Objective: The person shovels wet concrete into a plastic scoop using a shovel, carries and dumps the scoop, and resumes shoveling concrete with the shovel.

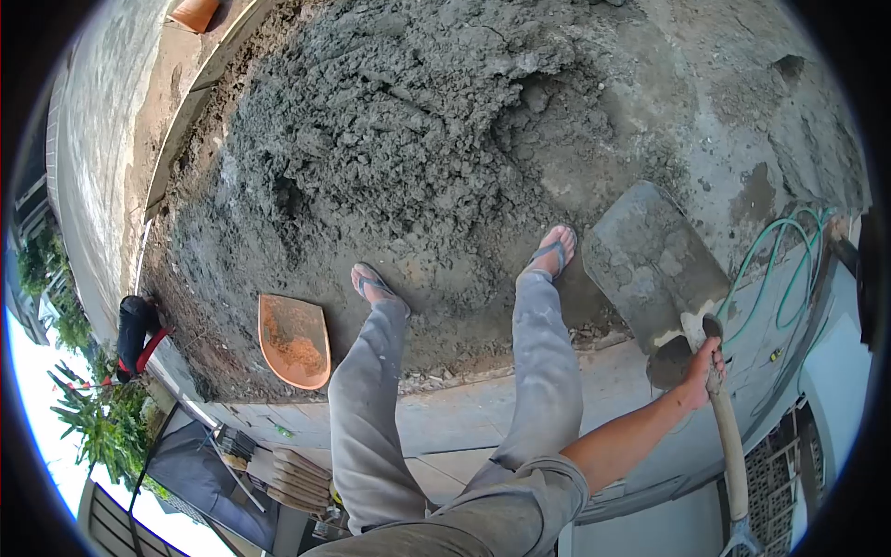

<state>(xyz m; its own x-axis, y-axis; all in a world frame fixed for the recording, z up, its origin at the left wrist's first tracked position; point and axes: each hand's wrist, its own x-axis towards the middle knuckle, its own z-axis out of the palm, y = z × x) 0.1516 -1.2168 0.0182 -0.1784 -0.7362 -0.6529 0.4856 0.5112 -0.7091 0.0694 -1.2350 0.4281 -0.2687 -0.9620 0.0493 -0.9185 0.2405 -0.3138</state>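
My right hand (703, 374) is closed around the wooden shaft of a shovel (661, 265), just behind the blade. The broad, flat blade is smeared with wet grey mortar and lies low over the ground to the right of my right foot. Its handle runs down to a grip at the bottom right. In front of my sandalled feet spreads a large heap of wet grey mortar (399, 121), with a hollow in its right side. My left hand is out of view.
An orange scoop-shaped pan (294, 342) with reddish residue lies left of my left foot. A green hose (775, 251) coils at the right. Boards (181, 139) edge the mortar on the left, where another person (139, 334) bends down. An orange container (193, 13) is at top left.
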